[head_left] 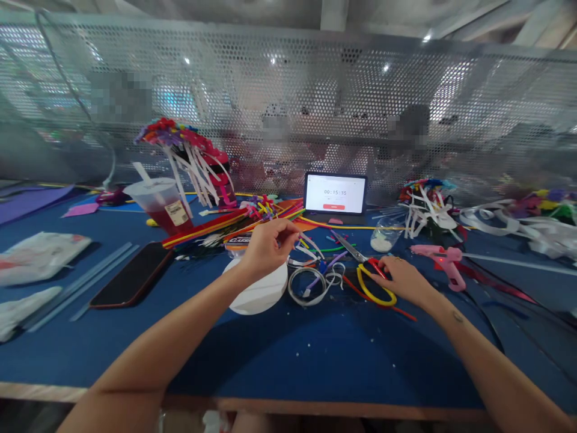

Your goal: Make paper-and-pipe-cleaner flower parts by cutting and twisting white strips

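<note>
My left hand (269, 251) is closed in a pinch above a round white disc (259, 291). A thin white strip (313, 242) runs from its fingertips; the exact grip is partly hidden. My right hand (399, 278) rests at the red handle of a pair of scissors (356, 249), its fingers around the handle. The blades point away to the upper left. Just under that hand lies a yellow pipe cleaner loop (373, 299). Between my hands are a coiled white ribbon (295, 296) and several coloured pipe cleaners (336, 260).
A pink glue gun (444, 264) lies at the right, near a small bag of white bits (382, 239). The phone (130, 279) and a cup of red drink (164, 207) are at the left. Behind stand a tablet (335, 195) and a perforated metal screen (252, 90).
</note>
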`<state>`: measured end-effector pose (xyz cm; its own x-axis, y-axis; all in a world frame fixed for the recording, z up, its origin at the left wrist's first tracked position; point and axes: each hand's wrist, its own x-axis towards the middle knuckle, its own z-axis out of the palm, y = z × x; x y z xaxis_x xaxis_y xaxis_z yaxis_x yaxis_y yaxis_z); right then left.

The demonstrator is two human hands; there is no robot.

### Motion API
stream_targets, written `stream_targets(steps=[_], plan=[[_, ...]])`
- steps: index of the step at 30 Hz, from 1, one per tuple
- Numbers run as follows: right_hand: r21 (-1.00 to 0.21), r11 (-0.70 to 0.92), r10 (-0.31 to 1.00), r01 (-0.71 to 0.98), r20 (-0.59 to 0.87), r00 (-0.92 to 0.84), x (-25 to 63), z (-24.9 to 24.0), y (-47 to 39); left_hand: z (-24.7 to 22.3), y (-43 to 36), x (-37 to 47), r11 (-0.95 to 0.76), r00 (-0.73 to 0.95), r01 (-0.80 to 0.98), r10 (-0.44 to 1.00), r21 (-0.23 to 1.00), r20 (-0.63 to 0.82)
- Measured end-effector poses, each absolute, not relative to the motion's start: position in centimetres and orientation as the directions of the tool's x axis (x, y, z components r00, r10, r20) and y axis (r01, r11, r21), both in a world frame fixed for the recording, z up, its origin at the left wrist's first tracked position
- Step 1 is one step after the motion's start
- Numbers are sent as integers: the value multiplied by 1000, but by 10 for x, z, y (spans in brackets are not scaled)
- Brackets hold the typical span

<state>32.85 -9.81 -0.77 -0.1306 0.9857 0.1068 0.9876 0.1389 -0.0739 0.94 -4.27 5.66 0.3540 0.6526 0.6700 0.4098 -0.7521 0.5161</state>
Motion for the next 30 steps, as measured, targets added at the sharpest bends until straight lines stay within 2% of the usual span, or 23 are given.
stream_targets(steps=[5, 8, 13, 16, 18, 20, 22, 24, 26, 27, 30], plan=[[18, 2, 1000, 1000, -13, -2, 315, -10, -91, 57, -47, 9, -743, 350, 413, 663, 526, 662], [62, -80, 996, 995, -31, 82, 306, -8, -88, 59, -49, 9, -728, 352, 408, 682, 550, 641], [78, -141, 990, 987, 10, 141, 301, -3, -87, 64, -47, 11, -608, 234, 235, 793, 758, 563], [30, -194, 975, 980, 112, 190, 305, 3, -88, 67, -45, 10, -525, 158, 119, 848, 842, 506], [-82, -210, 951, 974, 212, 223, 311, 9, -89, 71, -45, 9, -500, 140, 72, 862, 863, 488], [-376, -168, 934, 911, 235, 269, 317, 15, -90, 75, -47, 7, -490, 137, 40, 866, 871, 481], [-703, -73, 955, 707, 155, 252, 318, 19, -92, 79, -49, 6, -484, 138, 23, 868, 875, 476], [-889, 2, 984, 457, 82, 156, 312, 22, -96, 82, -50, 5, -475, 134, 10, 873, 880, 470], [-991, 68, 996, 111, 74, 50, 299, 24, -101, 82, -50, 5, -456, 125, -19, 882, 890, 454], [-997, 73, 997, -12, 73, 2, 291, 24, -104, 82, -49, 6, -440, 119, -39, 889, 897, 442], [-978, 112, 994, -175, 113, 1, 267, 21, -113, 77, -45, 8, -382, 115, -106, 912, 918, 393]])
